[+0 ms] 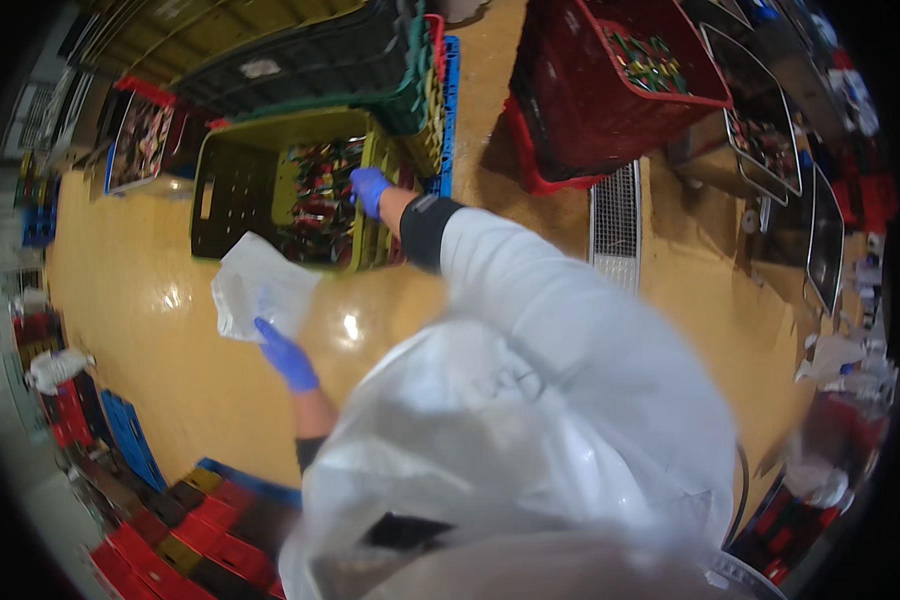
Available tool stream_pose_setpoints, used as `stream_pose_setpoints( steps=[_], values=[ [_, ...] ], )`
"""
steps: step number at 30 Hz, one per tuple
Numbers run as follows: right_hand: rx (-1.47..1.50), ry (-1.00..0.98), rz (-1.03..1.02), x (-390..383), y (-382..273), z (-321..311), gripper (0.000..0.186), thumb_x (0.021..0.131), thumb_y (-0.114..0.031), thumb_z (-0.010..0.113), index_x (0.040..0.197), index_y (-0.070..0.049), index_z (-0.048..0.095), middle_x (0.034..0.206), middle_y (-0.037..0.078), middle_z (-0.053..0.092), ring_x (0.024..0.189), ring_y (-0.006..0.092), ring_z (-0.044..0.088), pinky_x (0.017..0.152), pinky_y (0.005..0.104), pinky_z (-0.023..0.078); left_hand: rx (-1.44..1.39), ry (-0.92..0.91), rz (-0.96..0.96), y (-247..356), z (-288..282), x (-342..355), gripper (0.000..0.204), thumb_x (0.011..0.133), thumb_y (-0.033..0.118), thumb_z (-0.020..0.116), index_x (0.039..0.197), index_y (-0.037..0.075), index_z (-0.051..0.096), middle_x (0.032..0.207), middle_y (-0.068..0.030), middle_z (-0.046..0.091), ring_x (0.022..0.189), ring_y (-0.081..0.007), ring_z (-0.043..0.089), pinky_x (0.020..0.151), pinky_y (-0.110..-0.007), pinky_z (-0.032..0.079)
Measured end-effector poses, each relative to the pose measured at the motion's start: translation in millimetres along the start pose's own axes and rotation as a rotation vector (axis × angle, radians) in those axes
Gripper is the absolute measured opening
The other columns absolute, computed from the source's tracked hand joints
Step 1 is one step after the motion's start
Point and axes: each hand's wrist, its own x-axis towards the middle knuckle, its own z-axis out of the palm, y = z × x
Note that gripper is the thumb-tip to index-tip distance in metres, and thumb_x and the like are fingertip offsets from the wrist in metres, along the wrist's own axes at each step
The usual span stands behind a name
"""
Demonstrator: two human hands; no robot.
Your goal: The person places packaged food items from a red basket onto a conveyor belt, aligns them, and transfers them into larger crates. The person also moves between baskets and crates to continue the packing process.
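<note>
My left hand (288,358), in a blue glove, is closed on the lower edge of a clear plastic bag (263,280), which spreads out in front of an olive-green crate (238,140). Inside that crate lie several shiny packages (320,205) in red, green and dark colours, heaped toward its right side. My right hand (370,190), gloved in blue too, reaches to the crate's right wall beside the packages. Its fingers are bent, and what they grip is too small to make out.
Behind the crate rises a stack of grey and green crates (300,75), near a blue pallet (451,100). A dark red tub (610,100) with green packages stands to the right, by a floor grate (615,215). Red crates (185,545) sit at the lower left.
</note>
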Motion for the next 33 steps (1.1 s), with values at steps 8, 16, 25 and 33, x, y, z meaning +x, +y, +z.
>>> stream_pose_setpoints(
  steps=[8, 16, 25, 33],
  values=[
    [0.326, 0.144, -0.038, -104, -16, -61, 0.029, 0.089, -0.023, 0.056, 0.107, -0.005, 0.042, 0.082, 0.012, 0.053, 0.071, 0.0222, 0.053, 0.058, 0.0393, 0.045, -0.411, 0.117, -0.06, -9, 20, 106, 0.051, 0.101, 0.028, 0.038, 0.138, -0.007, 0.035, 0.128, -0.0269, 0.051, 0.107, -0.0379, 0.056, 0.091, -0.041, 0.047],
    [0.3, 0.371, -0.021, -238, 11, -256, 0.023, 0.092, -0.034, 0.053, 0.105, -0.015, 0.052, 0.07, -0.001, 0.05, 0.052, 0.0106, 0.046, 0.041, 0.0266, 0.035, -0.847, -0.499, -0.277, 15, 98, 195, 0.059, 0.098, 0.044, 0.042, 0.126, -0.008, 0.048, 0.117, -0.0217, 0.058, 0.103, -0.0318, 0.057, 0.086, -0.041, 0.046],
    [0.183, 0.362, -0.181, -374, -88, -364, 0.023, 0.091, -0.033, 0.056, 0.101, -0.012, 0.054, 0.068, -0.004, 0.044, 0.051, 0.0081, 0.039, 0.044, 0.0231, 0.033, -1.295, -1.091, -0.444, 165, 175, 154, 0.059, 0.097, 0.04, 0.048, 0.141, 0.002, 0.035, 0.138, -0.0085, 0.047, 0.123, -0.0225, 0.044, 0.104, -0.038, 0.035],
    [0.269, 0.744, -0.452, -547, -191, -362, 0.018, 0.091, -0.028, 0.059, 0.088, -0.011, 0.055, 0.067, -0.003, 0.047, 0.045, 0.005, 0.042, 0.039, 0.0194, 0.034, -1.642, -1.105, -0.02, 350, -101, 215, 0.04, 0.099, 0.03, 0.049, 0.128, 0.002, 0.05, 0.11, -0.0068, 0.061, 0.092, -0.009, 0.056, 0.084, -0.025, 0.047]
  ],
)
